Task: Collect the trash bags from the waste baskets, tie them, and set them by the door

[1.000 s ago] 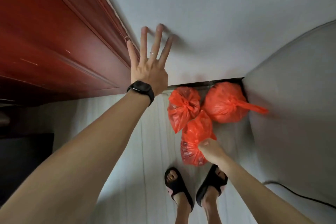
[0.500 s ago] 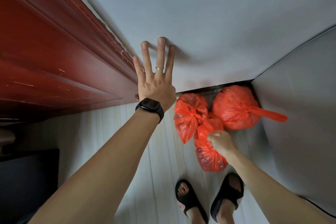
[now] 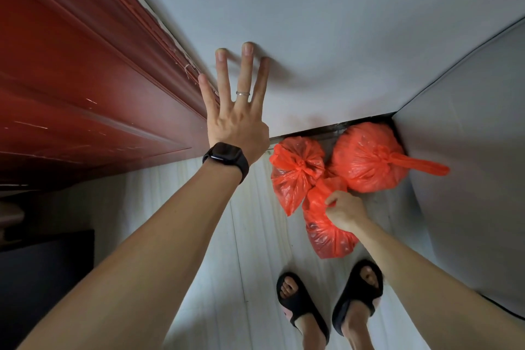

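Apparently little had changed over the last second, head view. The left hand (image 3: 235,122) stayed flat on the pale wall (image 3: 341,37) beside the red door (image 3: 85,79), fingers straight and spread, holding nothing. The right hand (image 3: 345,210) stayed clenched round the gathered neck of the third trash bag (image 3: 326,239), so its knot could not be checked. That bag kept its place low over the floor (image 3: 255,250), touching both tied bags: the left tied bag (image 3: 292,173) at the floor's far edge and the right tied bag (image 3: 366,162) in the far right corner, tail pointed right along the grey side wall (image 3: 468,179). The third bag's long axis ran from its neck, pointed at the far edge, back to its bulk just ahead of the sandals (image 3: 301,301). Judgement: placement nearly complete, only the release was outstanding.
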Tool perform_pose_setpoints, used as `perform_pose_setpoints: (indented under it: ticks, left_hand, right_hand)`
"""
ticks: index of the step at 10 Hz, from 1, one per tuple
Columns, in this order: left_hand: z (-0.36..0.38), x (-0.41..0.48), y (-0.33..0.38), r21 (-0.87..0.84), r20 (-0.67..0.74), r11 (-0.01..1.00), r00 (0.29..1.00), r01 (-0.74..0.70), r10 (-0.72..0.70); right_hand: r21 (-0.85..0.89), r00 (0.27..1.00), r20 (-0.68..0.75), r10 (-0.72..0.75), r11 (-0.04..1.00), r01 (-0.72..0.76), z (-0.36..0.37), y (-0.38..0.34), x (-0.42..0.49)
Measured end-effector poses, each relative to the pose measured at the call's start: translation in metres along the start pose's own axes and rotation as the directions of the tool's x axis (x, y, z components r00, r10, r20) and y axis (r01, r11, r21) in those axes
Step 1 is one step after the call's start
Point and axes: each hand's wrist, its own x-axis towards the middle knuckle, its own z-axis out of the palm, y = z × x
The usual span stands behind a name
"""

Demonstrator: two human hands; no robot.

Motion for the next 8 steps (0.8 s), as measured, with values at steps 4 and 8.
perform_pose_setpoints:
  ticks: [4, 8]
  left_hand:
    - [-0.007, -0.005, 0.0, 0.04, 0.03, 0.999, 1.0, -0.007, 0.006]
    - [-0.14, -0.018, -0.031, -0.169, 0.406, 0.984, 0.914, 0.061, 0.013]
  right_hand:
    - [-0.176, 0.986, 0.165, -0.002, 0.984, 0.032, -0.005, 0.021, -0.01]
    - [-0.573, 0.931, -0.058, -0.362, 0.775, 0.266, -0.161, -0.078, -0.161]
